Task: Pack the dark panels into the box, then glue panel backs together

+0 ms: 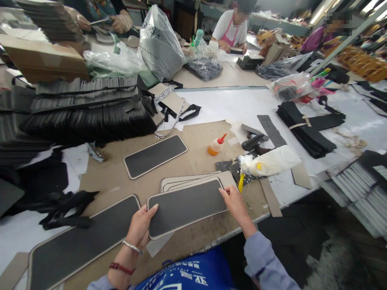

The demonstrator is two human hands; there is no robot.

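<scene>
My left hand (139, 225) grips the left end of a dark grey, round-cornered panel with a beige rim (186, 207), thumb on top and fingers underneath. At the panel's right end, my right hand (235, 202) pinches the edge between thumb and fingertips. The panel is held tilted over the near table edge. Just behind it lie several pale panels in a fanned stack (169, 183), partly hidden. A similar dark panel (155, 156) rests flat farther back. To the left, a longer dark panel (87, 241) lies partly under my left forearm.
An orange glue bottle (215, 146), a hammer-like tool (252, 141) and a white-crusted container (278, 161) stand or lie at right. Stacked black pieces (90, 108) line the left. A bundle of black strips (302, 129) lies at far right. Co-workers (231, 26) sit across the table.
</scene>
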